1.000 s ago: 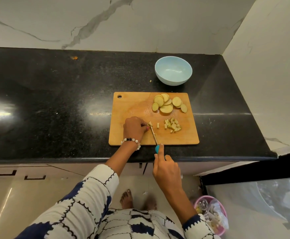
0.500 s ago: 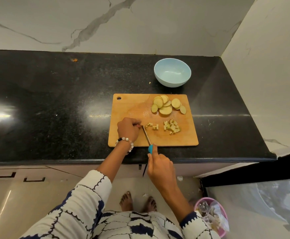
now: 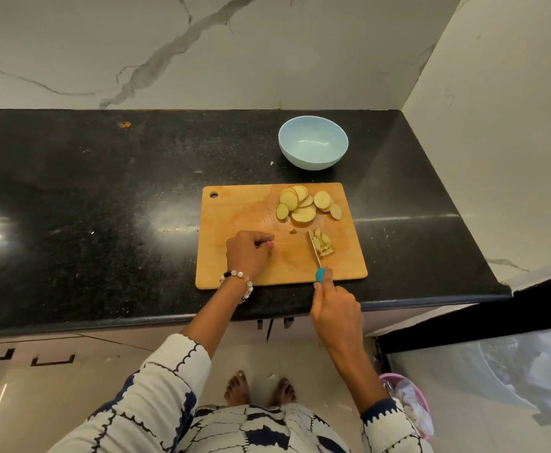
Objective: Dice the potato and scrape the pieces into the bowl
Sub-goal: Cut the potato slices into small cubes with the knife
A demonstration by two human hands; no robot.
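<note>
A wooden cutting board (image 3: pixel 238 217) lies on the black counter. Several round potato slices (image 3: pixel 303 204) sit at its far right. A small pile of diced potato (image 3: pixel 324 244) lies nearer, with one stray bit (image 3: pixel 293 231) to its left. My right hand (image 3: pixel 336 308) grips a blue-handled knife (image 3: pixel 315 253), whose blade rests against the left side of the diced pile. My left hand (image 3: pixel 248 253) sits on the board with curled fingers; nothing shows in its grip. The light blue bowl (image 3: pixel 313 142) stands empty behind the board.
Marble walls close the counter (image 3: pixel 104 207) at the back and right. A small potato scrap (image 3: pixel 271 163) lies left of the bowl. A pink bin (image 3: pixel 408 407) with a bag stands on the floor at the right, below the counter edge.
The knife has swept right across the board, pushing the loose diced bits into the pile. My left hand has stayed at the board's left, and its fingers are apart from the pieces.
</note>
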